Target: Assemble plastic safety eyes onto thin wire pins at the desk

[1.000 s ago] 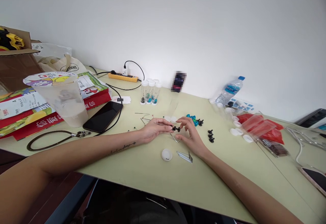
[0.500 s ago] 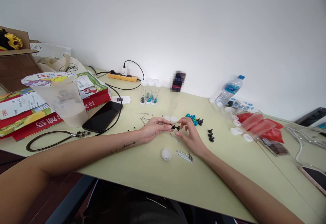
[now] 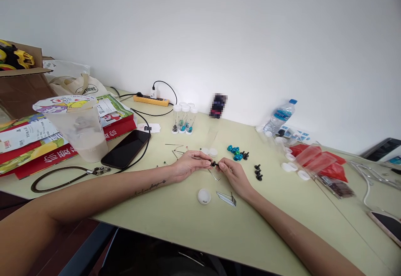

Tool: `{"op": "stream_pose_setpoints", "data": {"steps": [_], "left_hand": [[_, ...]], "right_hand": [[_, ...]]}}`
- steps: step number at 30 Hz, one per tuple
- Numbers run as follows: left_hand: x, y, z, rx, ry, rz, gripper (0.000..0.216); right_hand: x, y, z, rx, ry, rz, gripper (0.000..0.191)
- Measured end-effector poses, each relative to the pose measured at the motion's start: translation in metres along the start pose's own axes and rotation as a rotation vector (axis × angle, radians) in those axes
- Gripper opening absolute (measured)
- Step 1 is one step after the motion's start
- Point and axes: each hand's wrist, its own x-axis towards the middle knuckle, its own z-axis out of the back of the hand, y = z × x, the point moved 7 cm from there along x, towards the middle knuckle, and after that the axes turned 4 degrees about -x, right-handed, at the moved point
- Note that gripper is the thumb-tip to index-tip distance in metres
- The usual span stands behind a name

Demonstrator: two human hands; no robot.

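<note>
Lg. plastic cup (image 3: 92, 144) at left, phone (image 3: 127, 148) just right of it; then, mid-table, L hand (image 3: 188, 166) pinches one end of a sm. blk part (image 3: 214, 164). White cap (image 3: 201, 193) & bent metal rods (image 3: 227, 200) lie on near side, R hand (image 3: 234, 176) grips the part's right end w/ fingertips. Farther right: blue pcs (image 3: 237, 157), loose blk pcs (image 3: 259, 177), water btl (image 3: 280, 117) at far side.

A sealed cup (image 3: 79, 131) stands beside a dark phone (image 3: 126, 148), with an orange power strip (image 3: 150, 100) behind and a water bottle (image 3: 280, 116) far right.
</note>
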Motion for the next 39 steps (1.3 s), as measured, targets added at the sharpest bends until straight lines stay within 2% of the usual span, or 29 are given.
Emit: {"op": "stream_pose_setpoints", "data": {"steps": [2, 6, 9, 12, 16, 20, 23, 25, 29, 32, 34, 39], "left_hand": [[0.0000, 0.0001, -0.0003, 0.000, 0.003, 0.000, 0.028], [0.0001, -0.0009, -0.0004, 0.007, -0.001, -0.001, 0.029], [0.0000, -0.0014, -0.0007, 0.013, 0.000, 0.003, 0.029], [-0.0003, -0.0009, -0.0012, 0.013, 0.003, 0.012, 0.029], [-0.0007, 0.0009, -0.0023, 0.006, 0.018, 0.035, 0.029], [-0.0006, 0.0004, -0.0017, 0.002, 0.011, 0.030, 0.030], [-0.0010, -0.0003, -0.0016, 0.006, 0.004, 0.027, 0.029], [-0.0013, -0.0002, -0.0022, 0.009, 0.005, 0.033, 0.029], [-0.0015, -0.0006, -0.0038, 0.003, 0.019, 0.037, 0.029], [-0.0011, -0.0018, -0.0029, -0.002, 0.009, 0.025, 0.029], [-0.0011, -0.0022, -0.0024, -0.002, 0.003, 0.025, 0.029], [-0.0018, -0.0018, -0.0040, 0.003, 0.019, 0.033, 0.029]], "right_hand": [[-0.0001, 0.0005, -0.0018, 0.016, 0.027, 0.005, 0.035], [-0.0006, 0.0028, 0.0034, 0.035, -0.069, 0.063, 0.014], [-0.0014, 0.0024, 0.0057, 0.032, -0.109, 0.079, 0.015], [-0.0018, -0.0007, 0.0044, 0.009, -0.071, 0.033, 0.016], [-0.0024, -0.0009, 0.0014, -0.019, -0.004, 0.022, 0.030], [-0.0024, 0.0014, 0.0037, 0.015, -0.064, 0.070, 0.014], [-0.0030, 0.0025, 0.0062, 0.041, -0.108, 0.095, 0.015], [-0.0032, 0.0012, 0.0048, 0.027, -0.079, 0.068, 0.013], [-0.0035, 0.0002, 0.0012, -0.020, -0.015, 0.028, 0.028], [-0.0035, 0.0019, 0.0056, -0.016, -0.098, 0.053, 0.018], [-0.0038, 0.0022, 0.0079, -0.006, -0.140, 0.068, 0.019], [-0.0037, 0.0001, 0.0029, -0.037, -0.049, 0.034, 0.025]]}}
